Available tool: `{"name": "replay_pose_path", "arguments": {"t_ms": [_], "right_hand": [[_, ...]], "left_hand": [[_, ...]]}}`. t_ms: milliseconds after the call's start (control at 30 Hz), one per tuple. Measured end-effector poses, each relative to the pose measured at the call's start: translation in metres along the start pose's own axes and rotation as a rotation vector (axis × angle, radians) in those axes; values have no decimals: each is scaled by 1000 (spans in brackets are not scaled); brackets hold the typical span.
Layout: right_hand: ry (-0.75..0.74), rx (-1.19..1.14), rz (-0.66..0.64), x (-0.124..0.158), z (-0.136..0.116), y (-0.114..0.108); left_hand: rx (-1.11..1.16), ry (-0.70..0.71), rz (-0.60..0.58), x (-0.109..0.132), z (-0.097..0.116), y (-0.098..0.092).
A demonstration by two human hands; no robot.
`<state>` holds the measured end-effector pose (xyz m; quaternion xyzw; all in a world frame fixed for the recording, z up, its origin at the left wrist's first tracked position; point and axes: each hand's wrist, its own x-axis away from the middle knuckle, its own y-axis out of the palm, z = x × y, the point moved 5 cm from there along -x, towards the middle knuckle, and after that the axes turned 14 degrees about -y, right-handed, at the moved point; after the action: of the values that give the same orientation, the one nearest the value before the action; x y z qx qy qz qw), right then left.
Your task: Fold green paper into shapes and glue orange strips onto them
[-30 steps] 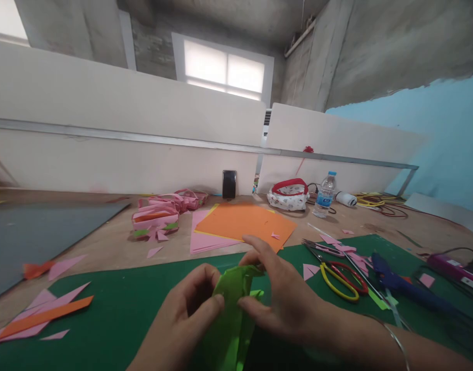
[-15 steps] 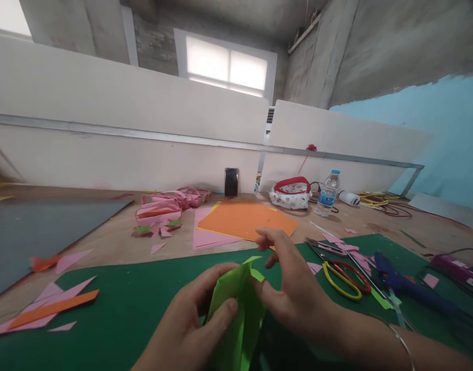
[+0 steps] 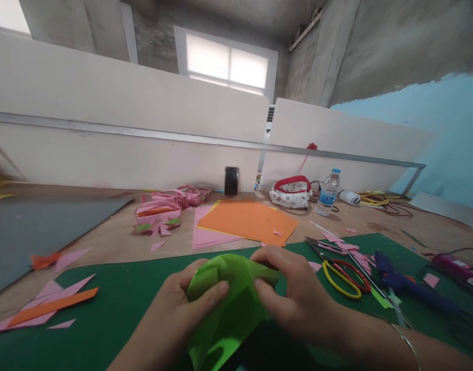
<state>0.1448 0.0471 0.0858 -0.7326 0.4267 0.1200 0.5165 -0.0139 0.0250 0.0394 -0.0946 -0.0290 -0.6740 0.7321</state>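
Note:
A folded sheet of bright green paper (image 3: 230, 314) is held between both hands above the dark green cutting mat (image 3: 116, 309). My left hand (image 3: 185, 304) grips its left side, thumb on the near face and fingers behind. On the right, my right hand (image 3: 288, 288) pinches the upper right part of the paper between thumb and fingers. The paper's top edge curves over, and its lower end runs down toward the bottom of the view. Fingers behind the paper are partly hidden.
Orange sheets (image 3: 247, 219) lie beyond my hands. Scissors (image 3: 340, 273) and a blue glue gun (image 3: 410, 288) are at right. Pink paper strips (image 3: 170, 203), a phone (image 3: 231, 181), a pouch (image 3: 292, 193) and a water bottle (image 3: 328, 195) stand behind. Scraps (image 3: 50, 306) lie left.
The green paper has turned and spread so more of its broad face shows. My right hand has closed its raised fingers onto it, and my left hand has moved slightly left.

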Motion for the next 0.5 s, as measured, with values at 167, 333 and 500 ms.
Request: {"name": "replay_pose_path", "arguments": {"t_ms": [167, 333, 500], "right_hand": [[-64, 43, 15, 2, -2, 2], [-177, 99, 98, 5, -3, 1], [-235, 163, 84, 6, -5, 1]], "left_hand": [[218, -260, -159, 2, -8, 7], [298, -233, -167, 3, -6, 10], [324, -215, -172, 4, -5, 11]]}}
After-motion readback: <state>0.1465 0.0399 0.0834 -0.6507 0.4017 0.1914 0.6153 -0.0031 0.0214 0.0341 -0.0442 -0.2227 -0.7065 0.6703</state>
